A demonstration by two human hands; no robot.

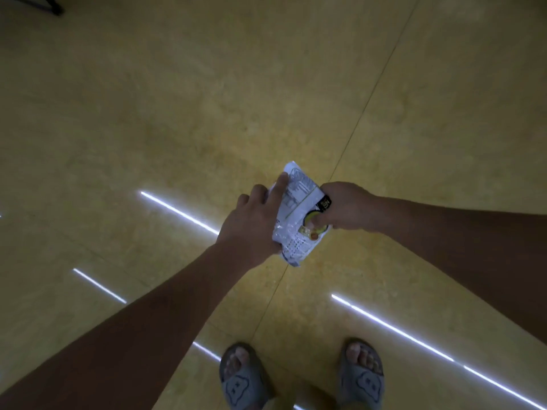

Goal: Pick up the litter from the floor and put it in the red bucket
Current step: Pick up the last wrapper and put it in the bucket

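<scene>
A crumpled white snack wrapper [296, 214] with grey print and a green and orange patch is held up above the floor, between both hands. My left hand [251, 229] holds its left side, with the index finger stretched along the top edge and the thumb hidden under the wrapper. My right hand [346, 208] grips its right edge, thumb pressed on the printed face. The red bucket is out of view.
Yellow-tan floor [207, 113] with a thin seam running diagonally and bright strip-light reflections. My two feet in grey slippers [242, 380] stand at the bottom edge. A dark stand leg [50, 5] shows at the top left corner.
</scene>
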